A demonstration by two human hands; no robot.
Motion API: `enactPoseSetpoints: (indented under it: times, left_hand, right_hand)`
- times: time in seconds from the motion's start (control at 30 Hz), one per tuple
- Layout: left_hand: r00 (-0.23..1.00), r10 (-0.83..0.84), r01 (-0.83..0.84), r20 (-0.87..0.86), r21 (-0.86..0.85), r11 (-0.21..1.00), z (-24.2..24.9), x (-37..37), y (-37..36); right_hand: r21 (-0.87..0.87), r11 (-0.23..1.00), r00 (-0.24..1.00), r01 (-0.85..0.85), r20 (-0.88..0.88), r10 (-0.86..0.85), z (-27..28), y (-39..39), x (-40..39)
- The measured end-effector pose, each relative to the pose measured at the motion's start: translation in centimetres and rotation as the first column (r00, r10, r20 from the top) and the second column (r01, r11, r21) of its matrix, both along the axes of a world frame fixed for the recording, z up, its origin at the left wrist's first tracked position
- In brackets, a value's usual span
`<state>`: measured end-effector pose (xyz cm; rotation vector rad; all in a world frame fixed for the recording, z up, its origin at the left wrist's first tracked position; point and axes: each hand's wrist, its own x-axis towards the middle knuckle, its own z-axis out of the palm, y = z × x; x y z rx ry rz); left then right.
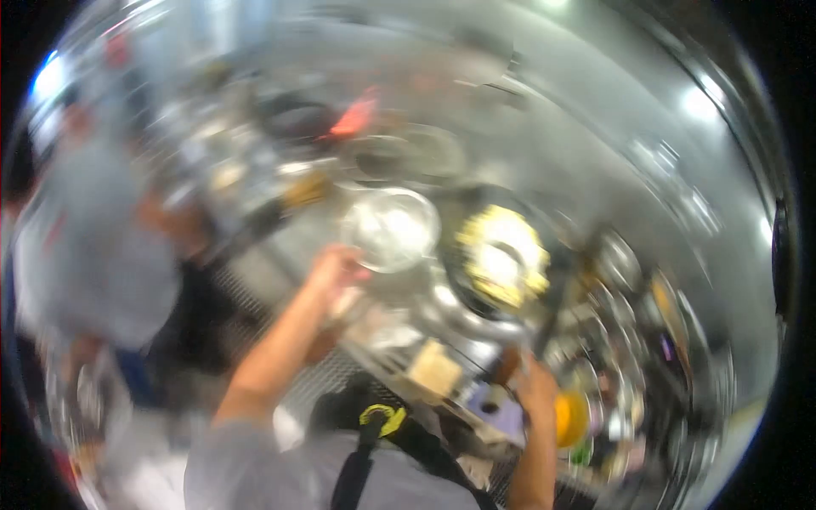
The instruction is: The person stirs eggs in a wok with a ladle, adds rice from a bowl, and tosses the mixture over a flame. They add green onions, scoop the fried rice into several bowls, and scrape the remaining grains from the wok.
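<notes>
My left hand (342,270) is closed on the near edge of a round, shiny metal bowl (391,229), left of the wok. My right hand (535,382) is low on the right, at the near side of a dark wok (459,268) that holds a ring of yellow food (503,255). Its fingers look wrapped round something like a handle, but motion blur hides the details. A pale block (434,367) lies on the counter between my forearms.
A co-worker in grey (93,246) stands at the left. Orange flame (354,116) rises near a dark pan (297,117) at the back. Round metal containers (616,259) and an orange bowl (571,418) sit at the right.
</notes>
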<state>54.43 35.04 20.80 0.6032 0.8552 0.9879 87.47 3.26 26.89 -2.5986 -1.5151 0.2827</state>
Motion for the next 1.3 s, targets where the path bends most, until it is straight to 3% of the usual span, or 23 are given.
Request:
enactPoseSetpoints:
  times: [0.03, 0.07, 0.1, 0.13, 0.17, 0.2, 0.3, 0.33, 0.4, 0.47, 0.6, 0.67, 0.7, 0.8, 0.9, 0.97, 1.1, 1.17, 1.2, 1.27, 1.3]
  left_hand:
    - [0.999, 0.041, -0.041, 0.008, -0.003, 0.999, 0.0, -3.8, -2.7]
    - [0.997, 0.078, -0.078, 0.013, -0.002, 0.997, 0.0, -7.7, -5.3]
    - [0.992, 0.108, -0.108, 0.062, -0.010, 0.994, -1.3, -11.8, -7.5]
    - [0.987, 0.109, -0.109, 0.117, -0.006, 0.994, -2.6, -15.5, -9.5]
    - [0.978, 0.178, -0.181, 0.104, 0.013, 0.983, -2.9, -18.5, -11.8]
    - [0.966, 0.239, -0.243, 0.098, 0.032, 0.969, -3.4, -21.5, -14.0]
    - [0.916, 0.394, -0.396, 0.081, 0.013, 0.918, -7.5, -30.8, -20.3]
    - [0.903, 0.425, -0.426, 0.055, 0.009, 0.905, -9.3, -34.0, -22.5]
    - [0.852, 0.524, -0.523, 0.026, -0.032, 0.852, -14.5, -39.9, -27.2]
    - [0.778, 0.628, -0.621, 0.022, -0.128, 0.773, -15.8, -44.3, -32.5]
    - [0.504, 0.861, -0.838, 0.073, -0.201, 0.507, -16.3, -51.8, -42.5]
    - [0.363, 0.929, -0.926, 0.079, -0.085, 0.369, -19.1, -56.4, -45.8]
    - [0.279, 0.957, -0.957, 0.082, -0.064, 0.284, -20.6, -58.9, -46.5]
    - [0.012, 0.990, -0.995, 0.143, 0.103, -0.003, -17.9, -63.7, -43.9]
    - [-0.170, 0.982, -0.971, 0.085, 0.157, -0.181, -11.9, -67.2, -39.2]
    - [-0.233, 0.971, -0.959, 0.047, 0.158, -0.237, -11.5, -70.4, -37.1]
    - [-0.225, 0.973, -0.967, -0.048, 0.132, -0.217, -10.5, -72.0, -35.0]
    - [-0.131, 0.987, -0.984, -0.096, 0.132, -0.118, -10.9, -70.0, -35.0]
    - [-0.072, 0.989, -0.990, -0.129, 0.134, -0.054, -11.6, -68.5, -34.9]
    - [-0.075, 0.962, -0.984, -0.262, 0.174, -0.030, -14.5, -63.6, -34.4]
    - [-0.037, 0.964, -0.989, -0.263, 0.147, 0.003, -19.0, -61.6, -34.4]
  right_hand:
    - [0.193, 0.967, 0.979, -0.167, 0.149, 0.139, -1.8, -0.5, 0.5]
    - [0.347, 0.904, 0.963, -0.251, 0.184, 0.196, -0.5, -0.1, -0.9]
    - [0.404, 0.863, 0.940, -0.302, 0.280, 0.198, 0.0, 0.7, -2.3]
    - [0.579, 0.751, 0.947, -0.319, 0.171, 0.271, 0.5, 1.8, -3.8]
    - [0.636, 0.751, 0.957, -0.178, -0.067, 0.283, 1.3, 2.6, -5.7]
    - [0.650, 0.746, 0.916, -0.145, -0.197, 0.350, 1.6, 3.9, -8.1]
    - [0.646, 0.696, 0.790, -0.313, -0.230, 0.568, 2.8, 7.9, -14.9]
    - [0.678, 0.629, 0.727, -0.380, -0.201, 0.656, 2.5, 9.1, -16.4]
    - [0.659, 0.580, 0.651, -0.478, -0.178, 0.738, 2.3, 10.6, -19.9]
    - [0.644, 0.556, 0.599, -0.525, -0.185, 0.779, 3.1, 12.3, -23.2]
    - [0.641, 0.496, 0.499, -0.586, -0.197, 0.844, 1.7, 15.0, -30.7]
    - [0.640, 0.471, 0.435, -0.607, -0.229, 0.871, 1.3, 15.6, -34.6]
    - [0.626, 0.438, 0.417, -0.645, -0.191, 0.888, 1.4, 15.9, -36.5]
    - [0.605, 0.398, 0.325, -0.689, -0.232, 0.917, 1.2, 17.5, -41.3]
    - [0.596, 0.311, 0.250, -0.740, -0.185, 0.950, 2.2, 18.6, -45.5]
    - [0.593, 0.259, 0.207, -0.762, -0.157, 0.966, 2.6, 19.0, -47.2]
    - [0.587, 0.221, 0.155, -0.779, -0.160, 0.975, 2.7, 18.7, -49.5]
    - [0.581, 0.228, 0.152, -0.781, -0.177, 0.972, 2.7, 18.5, -49.7]
    - [0.577, 0.247, 0.167, -0.778, -0.188, 0.968, 2.6, 18.2, -49.6]
    - [0.558, 0.298, 0.205, -0.775, -0.224, 0.953, 2.1, 17.2, -49.2]
    - [0.540, 0.326, 0.226, -0.776, -0.244, 0.943, 1.9, 16.9, -49.0]
